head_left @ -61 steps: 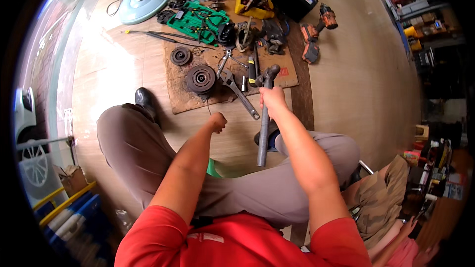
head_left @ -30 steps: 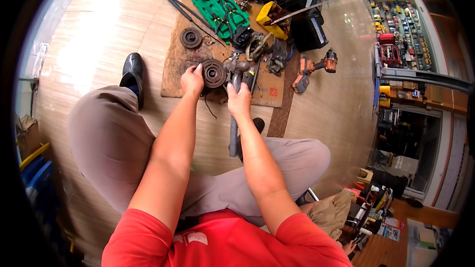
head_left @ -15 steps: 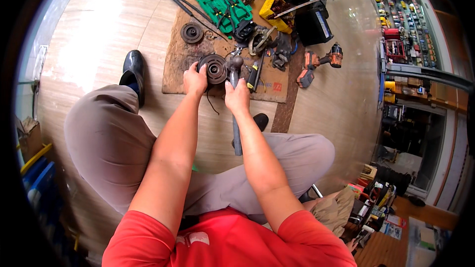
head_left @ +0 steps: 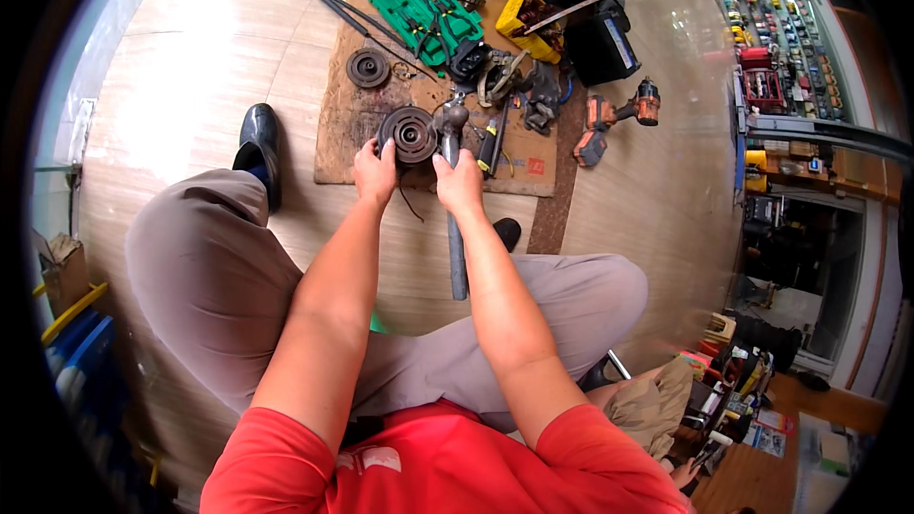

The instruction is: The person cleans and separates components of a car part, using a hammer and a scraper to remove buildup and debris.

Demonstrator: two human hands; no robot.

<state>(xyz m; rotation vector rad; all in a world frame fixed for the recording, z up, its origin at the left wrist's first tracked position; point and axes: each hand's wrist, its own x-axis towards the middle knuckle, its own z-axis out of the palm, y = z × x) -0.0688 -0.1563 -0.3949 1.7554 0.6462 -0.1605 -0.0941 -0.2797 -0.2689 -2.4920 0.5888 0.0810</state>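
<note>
A dark round metal pulley (head_left: 411,136) with ring-shaped grooves is held at the near edge of the cardboard. My left hand (head_left: 374,173) grips its lower left rim, thumb on top and the other fingers partly hidden. A thin dark wire hangs below the pulley. My right hand (head_left: 459,183) is closed round a hammer (head_left: 458,262) high on the handle, just under the head. The hammer's rounded head sits beside the pulley's right edge; whether they touch I cannot tell. Its handle points back toward me.
On the cardboard (head_left: 333,157) lie a second round grooved part (head_left: 367,68), a green tool case (head_left: 428,14), a yellow container (head_left: 526,24) and a yellow-black screwdriver (head_left: 487,148). An orange-black power drill (head_left: 609,122) stands on the floor to the right, near a black battery (head_left: 605,43).
My left hand has slid a little lower along the pulley's rim. The right hand and hammer stay almost the same, and the whole view has shifted slightly.
</note>
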